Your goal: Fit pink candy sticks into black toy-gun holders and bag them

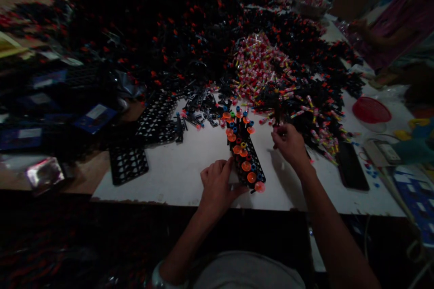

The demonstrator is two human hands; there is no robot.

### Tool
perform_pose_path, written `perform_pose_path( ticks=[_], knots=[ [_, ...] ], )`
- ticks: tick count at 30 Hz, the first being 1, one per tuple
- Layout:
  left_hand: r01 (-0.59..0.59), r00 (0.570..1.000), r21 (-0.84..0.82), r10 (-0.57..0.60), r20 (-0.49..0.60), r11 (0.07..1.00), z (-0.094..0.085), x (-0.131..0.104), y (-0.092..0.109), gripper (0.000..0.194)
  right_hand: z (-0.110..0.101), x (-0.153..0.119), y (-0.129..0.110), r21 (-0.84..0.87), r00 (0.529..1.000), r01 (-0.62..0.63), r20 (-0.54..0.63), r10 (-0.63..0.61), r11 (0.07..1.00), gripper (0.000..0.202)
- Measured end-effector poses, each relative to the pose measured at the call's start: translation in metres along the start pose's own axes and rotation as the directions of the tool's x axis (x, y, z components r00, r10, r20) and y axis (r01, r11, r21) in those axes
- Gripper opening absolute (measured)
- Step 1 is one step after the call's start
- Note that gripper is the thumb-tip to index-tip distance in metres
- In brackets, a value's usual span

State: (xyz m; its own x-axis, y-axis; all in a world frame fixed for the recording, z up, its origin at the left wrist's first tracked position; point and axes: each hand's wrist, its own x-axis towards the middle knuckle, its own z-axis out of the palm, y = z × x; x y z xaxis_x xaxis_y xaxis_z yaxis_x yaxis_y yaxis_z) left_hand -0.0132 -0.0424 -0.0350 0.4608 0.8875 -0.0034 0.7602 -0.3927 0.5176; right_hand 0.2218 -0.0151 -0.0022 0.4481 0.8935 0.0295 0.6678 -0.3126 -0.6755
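A black perforated tray (258, 162) lies on the white tabletop in front of me, with small dark pieces with orange discs (246, 166) and blue, yellow and green tips standing in it in rows. My left hand (217, 185) grips its near left side, fingers along the edge and thumb at the near corner. To the right, my right hand (291, 144) is closed in a pinch above the table, apart from the tray. A small dark piece (278, 115) seems to stick up from its fingertips; its exact kind is too dim to tell.
Behind the tray is a heap of small pink, red and yellow tubes (259, 65). Large piles of black and orange pieces (190, 31) spread behind it. More black trays (129, 165) lie left. A phone (352, 167) and a red lid-like disc (372, 109) lie right. Another person (393, 31) sits far right.
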Motion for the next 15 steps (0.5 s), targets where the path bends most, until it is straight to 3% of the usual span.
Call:
perform_pose_path(
  ticks=[2, 4, 7, 9, 11, 13, 15],
  knots=[
    [0.006, 1.000, 0.011, -0.007, 0.010, 1.000, -0.001, 0.000, 0.001, 0.065, 0.004, -0.039, -0.002, 0.337, 0.966, -0.168, 0.243, 0.087, 0.926, 0.025],
    [0.013, 1.000, 0.025, -0.013, 0.020, 1.000, -0.003, 0.001, 0.002, 0.067, 0.013, -0.073, -0.006, 0.543, 0.924, -0.272, 0.377, 0.058, 0.795, 0.031],
    [0.016, 0.999, 0.038, -0.018, 0.033, 0.999, -0.004, 0.003, 0.002, 0.067, 0.030, -0.105, -0.008, 0.661, 0.893, -0.340, 0.450, 0.010, 0.669, 0.030],
    [0.020, 0.999, 0.041, -0.021, 0.039, 0.999, -0.004, 0.003, 0.003, 0.065, 0.037, -0.115, -0.007, 0.642, 0.892, -0.349, 0.450, 0.032, 0.683, 0.028],
    [0.022, 0.999, 0.042, -0.024, 0.042, 0.999, -0.004, 0.004, 0.002, 0.062, 0.039, -0.121, -0.006, 0.560, 0.926, -0.254, 0.377, 0.031, 0.788, 0.026],
    [0.018, 0.999, 0.041, -0.020, 0.039, 0.999, -0.004, 0.004, 0.002, 0.059, 0.042, -0.126, -0.006, 0.386, 0.964, -0.046, 0.260, -0.061, 0.921, 0.021],
    [0.010, 1.000, 0.045, -0.010, 0.018, 0.999, -0.003, 0.003, 0.000, 0.054, 0.046, -0.132, -0.008, 0.148, 0.968, 0.149, 0.178, -0.175, 0.978, 0.017]
  ],
)
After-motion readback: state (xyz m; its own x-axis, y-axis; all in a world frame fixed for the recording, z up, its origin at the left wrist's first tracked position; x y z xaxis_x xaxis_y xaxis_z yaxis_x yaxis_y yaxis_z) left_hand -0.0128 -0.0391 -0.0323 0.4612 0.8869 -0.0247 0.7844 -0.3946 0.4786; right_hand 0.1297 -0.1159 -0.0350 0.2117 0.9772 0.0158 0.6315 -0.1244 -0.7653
